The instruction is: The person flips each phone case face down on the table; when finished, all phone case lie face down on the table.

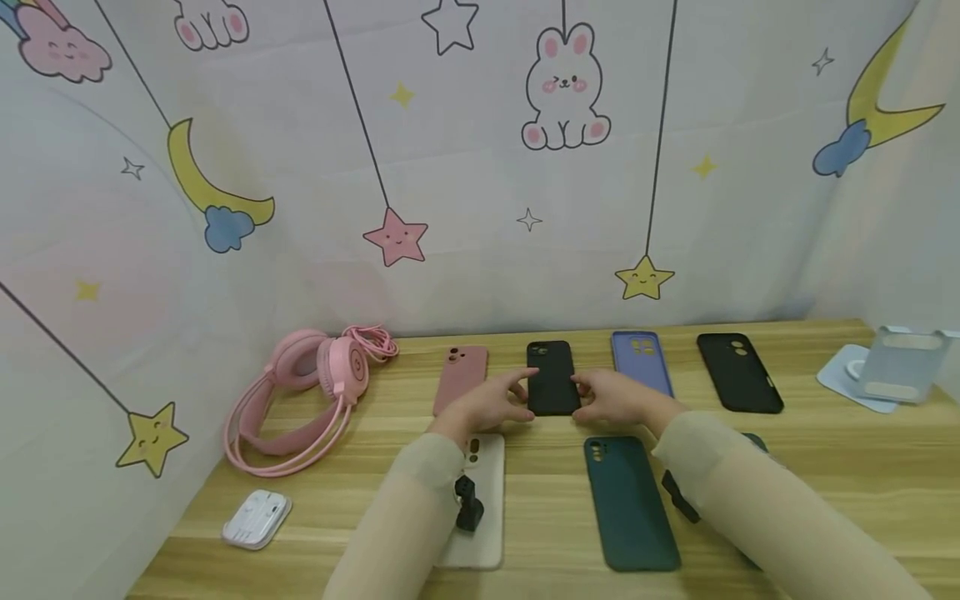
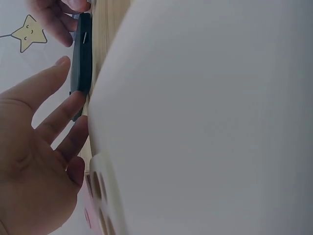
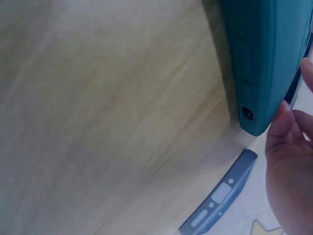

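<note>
A black phone case lies flat at the back middle of the wooden table, its camera cutout at the far left corner. My left hand is at its left edge, thumb and fingers apart. In the left wrist view, the fingertips of that hand come right up to the case. On the opposite side, my right hand has its fingertips at the right edge, fingers slightly bent. A pink phone case sits beside the left hand, and a purple-blue one lies behind the right.
Nearer me lie a white case under the left forearm, and a dark green case; another dark green case is mostly hidden by the right sleeve. Pink headphones and boxed earphones are left; a second black case and a stand right.
</note>
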Demonstrator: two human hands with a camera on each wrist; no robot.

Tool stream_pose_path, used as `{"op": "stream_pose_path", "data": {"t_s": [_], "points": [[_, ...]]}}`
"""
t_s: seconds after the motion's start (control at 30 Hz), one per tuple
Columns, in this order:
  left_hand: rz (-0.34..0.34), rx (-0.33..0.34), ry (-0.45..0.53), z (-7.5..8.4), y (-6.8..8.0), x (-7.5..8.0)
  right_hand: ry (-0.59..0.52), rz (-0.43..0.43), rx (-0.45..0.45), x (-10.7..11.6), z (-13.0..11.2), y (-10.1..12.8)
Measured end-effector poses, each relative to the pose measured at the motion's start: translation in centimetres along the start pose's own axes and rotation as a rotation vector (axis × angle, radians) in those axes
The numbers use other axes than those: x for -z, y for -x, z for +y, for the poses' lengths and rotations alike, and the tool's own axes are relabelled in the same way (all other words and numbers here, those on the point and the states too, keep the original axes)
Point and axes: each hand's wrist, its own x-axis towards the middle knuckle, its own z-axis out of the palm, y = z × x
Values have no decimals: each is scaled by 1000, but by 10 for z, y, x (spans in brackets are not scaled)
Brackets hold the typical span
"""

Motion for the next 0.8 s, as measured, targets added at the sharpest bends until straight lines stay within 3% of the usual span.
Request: {"op": "stream_pose_path", "data": {"t_s": [0.43,0.8], "points": [[19,26,-75,-5,1,4,-41,-19,74,-1,-2,9],[75,-11,-196,4,1,10,-59,15,25,18,15,25]]}}
